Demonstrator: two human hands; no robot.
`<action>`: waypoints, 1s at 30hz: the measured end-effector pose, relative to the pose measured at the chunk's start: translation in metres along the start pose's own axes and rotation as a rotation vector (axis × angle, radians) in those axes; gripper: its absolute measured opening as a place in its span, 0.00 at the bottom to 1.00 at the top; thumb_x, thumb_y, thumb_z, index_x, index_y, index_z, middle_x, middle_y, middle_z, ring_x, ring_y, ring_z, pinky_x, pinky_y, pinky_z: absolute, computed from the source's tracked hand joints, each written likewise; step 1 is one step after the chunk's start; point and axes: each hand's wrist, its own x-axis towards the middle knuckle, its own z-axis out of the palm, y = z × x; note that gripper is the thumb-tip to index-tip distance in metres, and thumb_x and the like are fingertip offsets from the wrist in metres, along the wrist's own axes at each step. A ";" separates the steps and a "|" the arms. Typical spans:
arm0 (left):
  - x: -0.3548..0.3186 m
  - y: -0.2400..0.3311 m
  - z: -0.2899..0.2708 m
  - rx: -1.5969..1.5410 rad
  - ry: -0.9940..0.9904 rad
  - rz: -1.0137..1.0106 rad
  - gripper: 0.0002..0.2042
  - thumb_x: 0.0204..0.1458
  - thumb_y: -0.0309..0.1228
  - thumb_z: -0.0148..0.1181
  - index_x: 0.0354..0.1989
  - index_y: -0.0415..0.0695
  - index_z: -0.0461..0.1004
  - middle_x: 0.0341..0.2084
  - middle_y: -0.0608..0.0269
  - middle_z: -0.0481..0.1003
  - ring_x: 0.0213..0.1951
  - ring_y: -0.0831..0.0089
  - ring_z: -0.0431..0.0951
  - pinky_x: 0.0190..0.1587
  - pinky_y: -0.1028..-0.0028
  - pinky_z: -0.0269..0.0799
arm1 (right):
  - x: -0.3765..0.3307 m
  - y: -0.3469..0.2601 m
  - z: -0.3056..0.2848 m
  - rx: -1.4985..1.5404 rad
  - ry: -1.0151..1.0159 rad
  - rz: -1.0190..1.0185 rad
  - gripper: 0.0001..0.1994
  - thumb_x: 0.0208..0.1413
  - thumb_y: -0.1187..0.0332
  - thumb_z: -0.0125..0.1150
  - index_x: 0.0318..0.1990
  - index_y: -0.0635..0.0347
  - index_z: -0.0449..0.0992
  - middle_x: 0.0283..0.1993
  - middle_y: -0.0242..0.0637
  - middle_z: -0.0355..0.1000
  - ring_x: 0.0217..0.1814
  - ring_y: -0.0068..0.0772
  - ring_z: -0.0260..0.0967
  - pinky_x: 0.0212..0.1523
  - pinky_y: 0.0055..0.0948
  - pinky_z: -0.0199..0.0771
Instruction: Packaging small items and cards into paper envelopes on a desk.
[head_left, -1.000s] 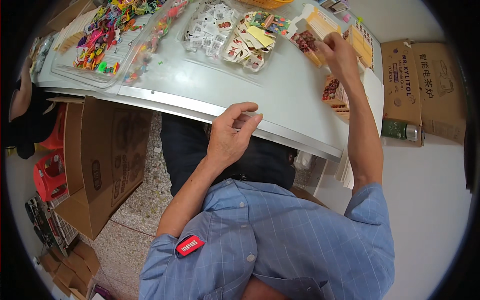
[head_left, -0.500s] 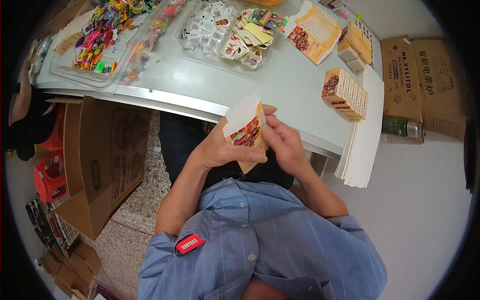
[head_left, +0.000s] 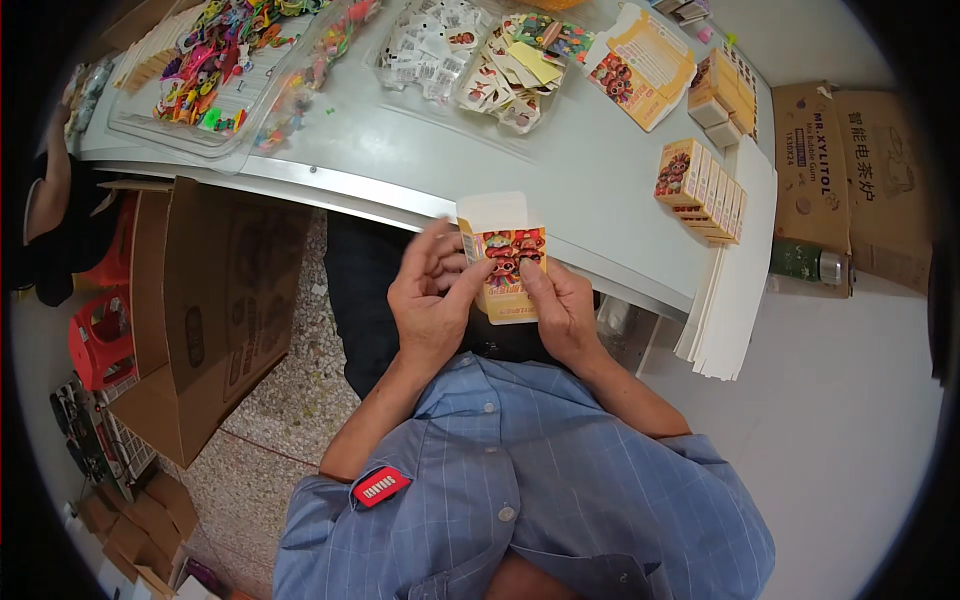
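Observation:
A small yellow carton (head_left: 516, 299) with red cartoon figures is held up in front of my body, just off the table's near edge. Its white top flap stands raised, and a narrow side flap sticks out at the left. My right hand (head_left: 567, 312) grips the carton's right edge, thumb on the printed front, fingers hidden behind. On the other side, my left hand (head_left: 428, 305) presses its thumb on the front. The left fingers curl beside the side flap, slightly blurred.
On the table (head_left: 400, 170) are a tray of colourful trinkets (head_left: 210, 75), a tub of small white packets (head_left: 430, 50), a tub of cards (head_left: 510, 85), flat cartons (head_left: 640, 75) and a row of filled-out cartons (head_left: 700, 190). White strips (head_left: 735, 270) overhang the right edge. A cardboard box (head_left: 230, 310) stands left.
The carton has turned from tilted to nearly upright, its printed front now facing me. My left hand has shifted from across the front to its left side; my right hand now holds the right edge.

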 end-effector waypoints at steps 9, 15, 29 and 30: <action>-0.008 -0.010 -0.016 0.145 -0.280 -0.030 0.20 0.54 0.17 0.66 0.56 0.34 0.74 0.46 0.58 0.74 0.42 0.79 0.78 0.40 0.83 0.78 | -0.004 0.038 -0.021 0.059 0.109 -0.365 0.25 0.63 0.77 0.59 0.67 0.67 0.62 0.52 0.44 0.75 0.52 0.28 0.75 0.52 0.28 0.76; -0.010 -0.016 -0.020 0.056 -0.604 -0.291 0.13 0.57 0.19 0.63 0.50 0.33 0.73 0.45 0.61 0.73 0.47 0.77 0.76 0.47 0.79 0.76 | -0.026 0.064 -0.048 0.213 -0.018 -0.115 0.10 0.59 0.77 0.66 0.46 0.64 0.74 0.46 0.37 0.76 0.48 0.21 0.73 0.48 0.20 0.74; -0.007 0.000 -0.004 0.199 -0.588 -0.205 0.10 0.54 0.21 0.68 0.44 0.36 0.80 0.46 0.56 0.78 0.43 0.76 0.79 0.41 0.79 0.78 | -0.033 0.044 -0.050 0.155 0.023 -0.352 0.10 0.57 0.78 0.67 0.47 0.68 0.80 0.50 0.41 0.75 0.49 0.27 0.73 0.50 0.26 0.73; -0.005 0.001 -0.004 0.305 -0.657 -0.066 0.11 0.53 0.21 0.68 0.45 0.37 0.80 0.47 0.56 0.78 0.43 0.76 0.79 0.40 0.80 0.78 | -0.035 0.045 -0.056 0.154 0.024 -0.351 0.10 0.57 0.78 0.67 0.47 0.68 0.80 0.50 0.41 0.75 0.49 0.27 0.73 0.50 0.26 0.73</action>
